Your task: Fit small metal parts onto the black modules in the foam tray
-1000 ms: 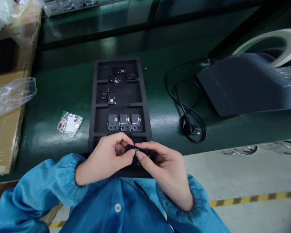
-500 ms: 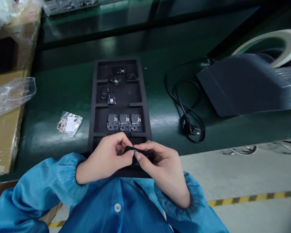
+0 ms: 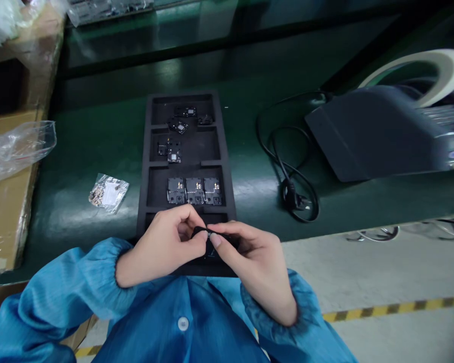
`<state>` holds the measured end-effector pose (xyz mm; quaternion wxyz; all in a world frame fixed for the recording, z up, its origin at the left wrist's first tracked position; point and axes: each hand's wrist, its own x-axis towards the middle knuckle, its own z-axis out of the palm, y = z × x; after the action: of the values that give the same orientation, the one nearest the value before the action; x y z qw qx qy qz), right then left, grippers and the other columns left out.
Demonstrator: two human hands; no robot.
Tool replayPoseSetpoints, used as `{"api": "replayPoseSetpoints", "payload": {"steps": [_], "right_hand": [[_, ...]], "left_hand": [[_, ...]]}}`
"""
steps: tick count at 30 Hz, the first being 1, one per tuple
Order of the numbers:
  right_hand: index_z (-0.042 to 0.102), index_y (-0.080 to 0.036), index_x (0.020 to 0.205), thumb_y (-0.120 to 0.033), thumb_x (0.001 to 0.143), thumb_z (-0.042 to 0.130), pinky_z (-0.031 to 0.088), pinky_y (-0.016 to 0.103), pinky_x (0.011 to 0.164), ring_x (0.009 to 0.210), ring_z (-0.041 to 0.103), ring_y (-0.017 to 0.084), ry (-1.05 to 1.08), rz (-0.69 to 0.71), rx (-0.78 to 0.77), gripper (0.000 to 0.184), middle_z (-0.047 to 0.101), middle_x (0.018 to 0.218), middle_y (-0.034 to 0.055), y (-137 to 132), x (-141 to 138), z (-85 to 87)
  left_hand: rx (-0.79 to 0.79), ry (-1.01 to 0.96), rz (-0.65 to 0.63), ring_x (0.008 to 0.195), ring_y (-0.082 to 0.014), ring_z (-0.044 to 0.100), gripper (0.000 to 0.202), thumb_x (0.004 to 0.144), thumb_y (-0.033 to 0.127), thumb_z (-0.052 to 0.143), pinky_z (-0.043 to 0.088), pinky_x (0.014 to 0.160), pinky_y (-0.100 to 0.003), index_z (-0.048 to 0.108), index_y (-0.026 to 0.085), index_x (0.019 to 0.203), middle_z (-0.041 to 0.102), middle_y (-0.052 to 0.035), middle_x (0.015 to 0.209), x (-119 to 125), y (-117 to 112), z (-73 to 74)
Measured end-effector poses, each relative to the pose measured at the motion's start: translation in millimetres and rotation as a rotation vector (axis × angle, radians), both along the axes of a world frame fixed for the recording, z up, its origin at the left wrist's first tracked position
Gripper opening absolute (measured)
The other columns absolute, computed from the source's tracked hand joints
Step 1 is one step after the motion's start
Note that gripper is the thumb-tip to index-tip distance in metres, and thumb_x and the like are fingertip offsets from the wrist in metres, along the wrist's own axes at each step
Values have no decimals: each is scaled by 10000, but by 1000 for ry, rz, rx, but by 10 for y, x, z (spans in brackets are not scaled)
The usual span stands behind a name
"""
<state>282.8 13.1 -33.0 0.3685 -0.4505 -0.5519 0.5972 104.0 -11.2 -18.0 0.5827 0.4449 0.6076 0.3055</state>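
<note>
Between my fingertips is a small black part point(image 3: 200, 230), mostly covered by the fingers, so its exact kind is unclear. My left hand point(image 3: 172, 239) pinches its left end, while my right hand point(image 3: 251, 249) grips the right side with thumb and forefinger. Both hands are over the near end of a black foam tray point(image 3: 146, 176) with several compartments. Just beyond my fingers, a row of 3 black phone-module-like parts point(image 3: 194, 190) lies in one compartment. Farther up sit more small black parts, one point(image 3: 174, 153) with a pale square on it.
A small clear bag of tiny metal pieces point(image 3: 109, 193) lies left of the tray. To the right are a coiled black power cord point(image 3: 295, 194) and a dark machine point(image 3: 374, 133) with a white ring. Cardboard point(image 3: 7, 201) with clear plastic film point(image 3: 20, 148) borders the left.
Both hands keep the same pinch on the small black part, with only a very slight shift of the fingers. The parts in the tray stay where they were.
</note>
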Motion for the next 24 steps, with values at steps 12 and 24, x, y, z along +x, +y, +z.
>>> {"api": "replayPoseSetpoints", "payload": {"steps": [12,24], "right_hand": [[787,-215,897,-186,839,714,584,227,599,693,714,189,16,25,-40,98,750,828,14,-19,-45,-30],[733,-237,1113,-345,935,737,551,341,816,920,666,240,-113,-320,59,208,724,1015,53,46,609,-391]], "left_hand": [[-46,-33,-11,617,-137,630,106,842,241,654,529,591,-265,575,185,798,612,25,666,-1,9,-4],[235,369,-608,931,-208,715,158,953,210,572,537,870,-340,685,212,1064,755,-32,1041,29,232,-150]]}}
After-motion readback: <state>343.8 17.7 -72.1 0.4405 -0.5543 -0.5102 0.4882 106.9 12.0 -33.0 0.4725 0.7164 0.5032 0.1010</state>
